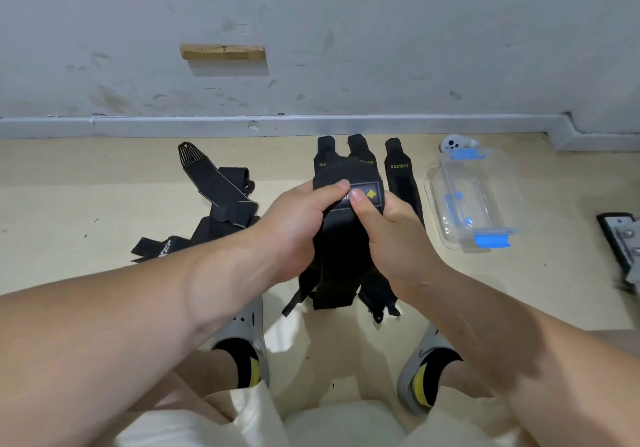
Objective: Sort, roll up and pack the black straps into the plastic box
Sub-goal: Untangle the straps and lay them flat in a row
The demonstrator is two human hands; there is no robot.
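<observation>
left hand (298,226) and right hand (393,237) both pinching a folded black fabric strap (341,266), left of the clear rectangular plastic box (437,187)

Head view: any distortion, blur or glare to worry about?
Head view: wide-angle bend bows the baseboard; right edge smears the metal piece; light is soft, with mild sheen on the plastic box; the strap in the left hand and right hand is sharp.
</observation>
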